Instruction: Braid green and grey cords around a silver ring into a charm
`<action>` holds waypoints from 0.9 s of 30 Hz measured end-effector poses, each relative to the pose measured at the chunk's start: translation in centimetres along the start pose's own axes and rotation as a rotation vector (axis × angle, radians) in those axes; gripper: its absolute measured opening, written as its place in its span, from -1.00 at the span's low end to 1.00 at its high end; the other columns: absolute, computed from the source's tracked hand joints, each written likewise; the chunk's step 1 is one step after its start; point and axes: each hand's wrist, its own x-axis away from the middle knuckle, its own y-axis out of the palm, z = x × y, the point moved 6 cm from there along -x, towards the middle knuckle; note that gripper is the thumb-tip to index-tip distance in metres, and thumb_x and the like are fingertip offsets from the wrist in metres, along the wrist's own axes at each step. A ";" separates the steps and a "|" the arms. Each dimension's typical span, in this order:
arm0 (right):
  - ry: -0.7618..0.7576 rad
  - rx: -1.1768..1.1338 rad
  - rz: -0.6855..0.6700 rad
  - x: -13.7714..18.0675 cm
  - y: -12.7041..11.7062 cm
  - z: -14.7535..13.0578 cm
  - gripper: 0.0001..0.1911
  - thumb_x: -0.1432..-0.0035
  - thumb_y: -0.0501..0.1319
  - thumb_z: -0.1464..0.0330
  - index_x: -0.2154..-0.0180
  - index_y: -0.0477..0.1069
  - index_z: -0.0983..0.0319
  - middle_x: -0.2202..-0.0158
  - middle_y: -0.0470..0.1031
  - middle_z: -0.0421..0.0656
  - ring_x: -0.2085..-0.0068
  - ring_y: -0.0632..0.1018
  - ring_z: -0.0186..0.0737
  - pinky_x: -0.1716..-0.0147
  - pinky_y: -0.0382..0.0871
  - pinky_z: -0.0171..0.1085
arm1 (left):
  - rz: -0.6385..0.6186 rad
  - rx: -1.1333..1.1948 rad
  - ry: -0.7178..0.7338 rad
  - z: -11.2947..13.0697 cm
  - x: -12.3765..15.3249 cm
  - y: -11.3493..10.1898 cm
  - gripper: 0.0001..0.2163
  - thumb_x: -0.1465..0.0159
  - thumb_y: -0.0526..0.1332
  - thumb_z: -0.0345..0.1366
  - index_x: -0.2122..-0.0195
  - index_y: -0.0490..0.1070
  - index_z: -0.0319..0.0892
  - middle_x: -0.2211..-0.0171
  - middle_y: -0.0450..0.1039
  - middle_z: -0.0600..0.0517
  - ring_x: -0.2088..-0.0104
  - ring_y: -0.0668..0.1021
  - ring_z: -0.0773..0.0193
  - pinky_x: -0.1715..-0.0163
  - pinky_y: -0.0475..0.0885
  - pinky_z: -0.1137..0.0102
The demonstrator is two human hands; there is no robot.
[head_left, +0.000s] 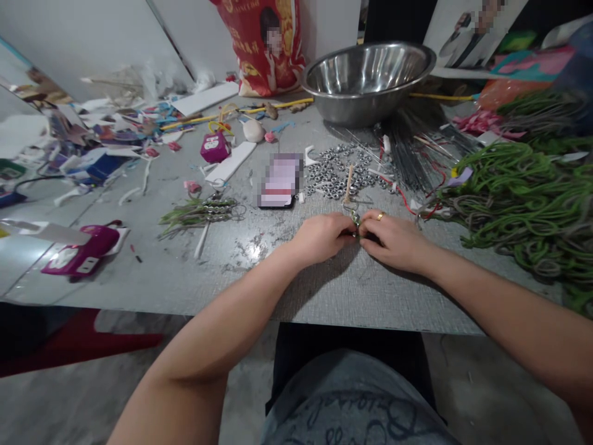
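My left hand (323, 237) and my right hand (393, 240) meet over the table's front part, fingertips almost touching. Both pinch a small green cord piece with silver beads (355, 219); the fingers hide most of it. Just beyond the fingertips a thin wooden stick (349, 184) stands up at a slant. Behind it, loose silver beads (336, 172) are spread over the tabletop. To the left lies a bundle of green cords with silver beads strung on them (204, 211). A large heap of green and grey cords (504, 191) lies on the right.
A phone (280, 180) lies left of the beads. Behind stand a steel bowl (365, 86) and a red printed bag (263, 46). Dark thin wires (410, 151) lie back right. Purple power sockets (86, 250) and paper scraps (97, 133) occupy the left. The table's front edge (324, 322) is close to my body.
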 end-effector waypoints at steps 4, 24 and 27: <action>0.019 -0.011 -0.004 -0.1 0.2 0.0 -0.80 -0.16 -0.04 0.35 0.36 0.32 0.23 0.13 0.40 -0.06 0.25 0.45 -0.17 0.36 0.18 -0.24 | 0.001 0.021 0.000 0.1 0.0 0.0 -0.86 -0.23 0.14 -0.34 0.22 0.45 -0.16 0.27 0.51 0.03 0.26 0.52 0.26 0.30 0.36 0.40; 0.003 -0.071 0.044 0.0 0.0 0.4 -0.88 -0.06 0.05 0.37 0.38 0.35 0.22 0.15 0.42 -0.09 0.30 0.46 -0.20 0.37 0.20 -0.25 | 0.008 -0.063 0.042 0.7 0.5 0.1 -0.83 -0.24 0.11 -0.32 0.14 0.34 -0.14 0.28 0.48 0.06 0.30 0.52 0.29 0.39 0.32 0.45; 0.004 -0.090 0.053 0.0 -0.1 0.5 -0.89 -0.06 0.05 0.37 0.40 0.33 0.22 0.16 0.43 -0.08 0.27 0.46 -0.18 0.36 0.21 -0.25 | -0.015 -0.101 0.061 0.9 0.4 0.3 -0.84 -0.25 0.10 -0.33 0.17 0.36 -0.15 0.21 0.48 0.02 0.24 0.53 0.24 0.38 0.33 0.43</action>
